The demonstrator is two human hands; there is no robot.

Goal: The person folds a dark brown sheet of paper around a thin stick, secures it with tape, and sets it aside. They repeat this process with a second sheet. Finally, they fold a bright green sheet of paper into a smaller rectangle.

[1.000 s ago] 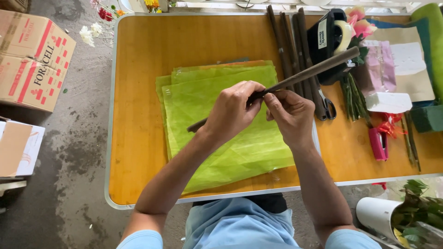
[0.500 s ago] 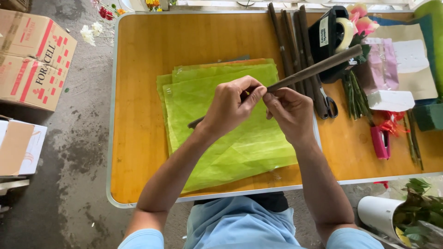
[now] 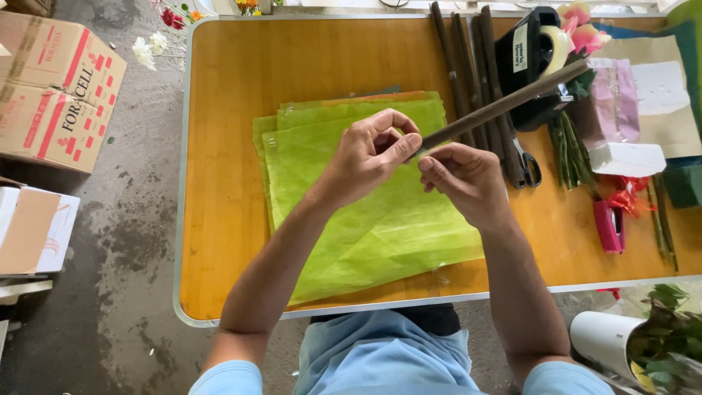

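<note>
This is looking like a florist's workshop. Green wrapping sheets [image 3: 365, 197] are lying spread on a wooden surface [image 3: 227, 146] with a metal rim, beside dark wrapped stems [image 3: 468, 66], scissors [image 3: 525, 164], a tape dispenser [image 3: 534, 51], cut green stalks [image 3: 570, 146] and red ribbon [image 3: 625, 197]. Loose flowers [image 3: 157, 40] and cardboard boxes [image 3: 55, 88] are sitting on the stained concrete floor [image 3: 110, 292], and a white bucket of foliage [image 3: 643, 344] is standing nearby.

Stick [image 3: 504, 104] near end hidden inside left hand [image 3: 369, 153]

Scissors [image 3: 528, 164], tape dispenser [image 3: 532, 55], cardboard boxes [image 3: 55, 88] nearby.
</note>
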